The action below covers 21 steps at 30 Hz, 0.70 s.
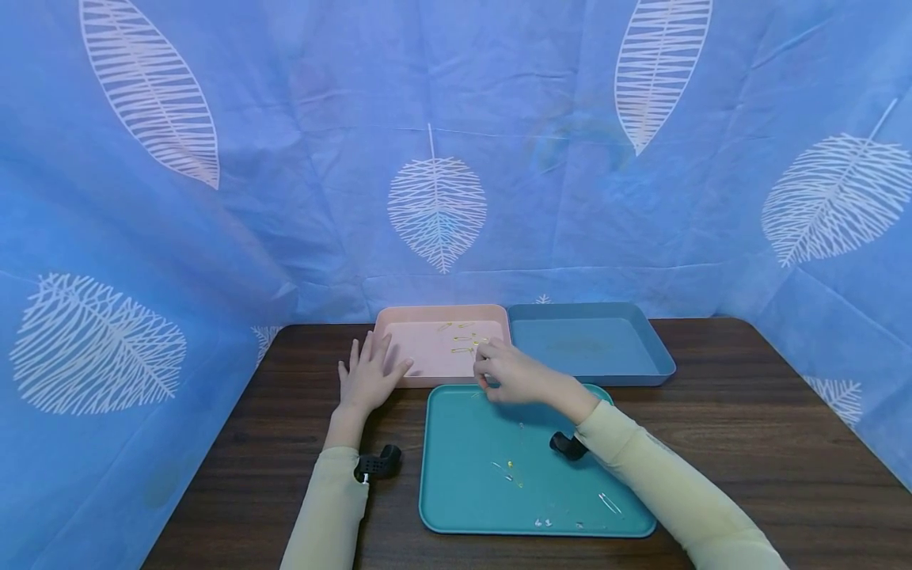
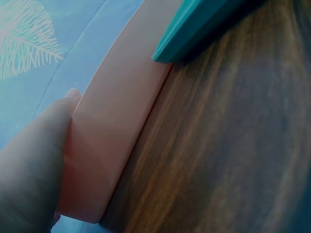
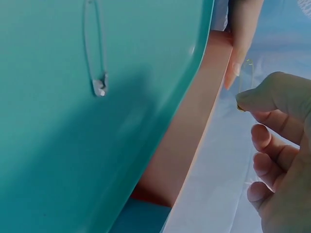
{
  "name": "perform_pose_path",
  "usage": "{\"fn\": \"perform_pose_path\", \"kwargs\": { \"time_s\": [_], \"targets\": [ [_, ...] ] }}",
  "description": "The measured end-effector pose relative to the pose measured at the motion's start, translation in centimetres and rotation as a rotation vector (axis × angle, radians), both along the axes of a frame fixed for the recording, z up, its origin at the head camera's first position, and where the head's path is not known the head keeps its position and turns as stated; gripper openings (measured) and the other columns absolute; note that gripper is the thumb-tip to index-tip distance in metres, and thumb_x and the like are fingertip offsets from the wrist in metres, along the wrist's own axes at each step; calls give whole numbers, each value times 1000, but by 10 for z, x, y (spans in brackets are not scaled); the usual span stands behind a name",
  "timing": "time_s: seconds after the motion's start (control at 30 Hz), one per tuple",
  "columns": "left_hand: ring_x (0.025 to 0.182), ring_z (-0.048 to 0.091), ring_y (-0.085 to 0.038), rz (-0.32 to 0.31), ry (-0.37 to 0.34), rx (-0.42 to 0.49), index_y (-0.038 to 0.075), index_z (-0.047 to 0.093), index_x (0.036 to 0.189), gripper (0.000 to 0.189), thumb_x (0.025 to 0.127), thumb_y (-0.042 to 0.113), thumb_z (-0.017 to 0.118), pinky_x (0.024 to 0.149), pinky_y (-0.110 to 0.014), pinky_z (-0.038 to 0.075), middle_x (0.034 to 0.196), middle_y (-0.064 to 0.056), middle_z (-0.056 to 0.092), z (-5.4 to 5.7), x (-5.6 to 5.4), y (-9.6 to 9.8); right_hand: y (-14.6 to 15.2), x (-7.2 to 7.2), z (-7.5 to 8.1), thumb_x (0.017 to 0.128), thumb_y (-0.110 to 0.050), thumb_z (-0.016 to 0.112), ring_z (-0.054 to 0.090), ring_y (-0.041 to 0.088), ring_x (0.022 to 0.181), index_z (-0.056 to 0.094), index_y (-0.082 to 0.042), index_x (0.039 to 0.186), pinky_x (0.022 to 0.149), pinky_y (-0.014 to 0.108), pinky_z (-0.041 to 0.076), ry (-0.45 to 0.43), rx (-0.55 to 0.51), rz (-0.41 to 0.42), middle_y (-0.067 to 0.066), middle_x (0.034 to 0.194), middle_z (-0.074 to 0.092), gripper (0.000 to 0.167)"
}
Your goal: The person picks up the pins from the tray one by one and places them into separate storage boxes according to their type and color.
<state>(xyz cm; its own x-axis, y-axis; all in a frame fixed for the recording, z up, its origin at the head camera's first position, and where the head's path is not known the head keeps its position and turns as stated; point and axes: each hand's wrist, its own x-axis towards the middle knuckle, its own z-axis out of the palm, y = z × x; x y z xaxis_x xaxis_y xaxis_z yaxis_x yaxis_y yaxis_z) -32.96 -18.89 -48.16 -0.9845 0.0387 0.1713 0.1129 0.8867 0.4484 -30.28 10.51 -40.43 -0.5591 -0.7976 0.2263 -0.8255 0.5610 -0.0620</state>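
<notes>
My right hand (image 1: 509, 372) is over the front right part of the pink tray (image 1: 420, 360), pinching a gold safety pin (image 3: 240, 108) between thumb and index finger. The other fingers curl loosely below it in the right wrist view. Several gold safety pins (image 1: 463, 350) lie in the pink tray. At that tray's left side is my left hand (image 1: 366, 380), fingers spread and straight, the thumb along the front rim. In the left wrist view the thumb touches the pink wall (image 2: 112, 111).
A teal tray (image 1: 456, 467) lies in front, with silver safety pins (image 1: 609, 504), some gold pins and small clear bits scattered in it. The blue tray (image 1: 591, 348) stands right of the pink one. All sit on a dark wooden table (image 1: 741, 396) before a blue leaf-patterned cloth.
</notes>
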Motion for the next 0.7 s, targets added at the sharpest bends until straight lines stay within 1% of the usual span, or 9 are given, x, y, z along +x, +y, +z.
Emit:
{"fn": "perform_pose_path", "kwargs": {
  "time_s": [0.13,0.27,0.4,0.5,0.7],
  "targets": [
    [151,6,-42,3,-1,6,29,22,156,83,89,72,45,111,-75,7,165,-12,12,2,1,0,-5,-10,-2,75,-5,69,34,15,79,56,-19,70,71,28,32,3,-25,-6,-2,84,49,21],
    [151,5,-42,3,-12,4,29,21,157,82,90,71,45,112,-75,6,165,-12,11,3,1,1,-9,-19,-5,74,-6,70,35,16,79,56,-18,71,72,30,33,36,-47,-8,-1,83,48,19],
    [151,4,-43,2,-19,1,29,21,157,82,90,70,46,111,-76,5,165,-12,10,4,1,1,-13,-27,-8,76,-8,73,37,16,79,56,-16,70,75,33,34,88,-70,-6,-1,82,48,20],
    [151,4,-43,2,-19,-4,28,22,157,82,90,70,45,111,-76,6,165,-13,9,4,1,1,-15,-32,-9,79,-6,72,37,16,78,56,-15,70,76,35,33,110,-85,-16,0,81,48,20],
    [151,4,-42,4,-17,-16,29,22,156,82,90,71,45,112,-75,6,165,-13,10,4,2,1,-24,-42,-10,81,-2,66,34,16,76,53,-14,70,73,34,29,84,-105,-56,0,82,49,21]
  ]
}}
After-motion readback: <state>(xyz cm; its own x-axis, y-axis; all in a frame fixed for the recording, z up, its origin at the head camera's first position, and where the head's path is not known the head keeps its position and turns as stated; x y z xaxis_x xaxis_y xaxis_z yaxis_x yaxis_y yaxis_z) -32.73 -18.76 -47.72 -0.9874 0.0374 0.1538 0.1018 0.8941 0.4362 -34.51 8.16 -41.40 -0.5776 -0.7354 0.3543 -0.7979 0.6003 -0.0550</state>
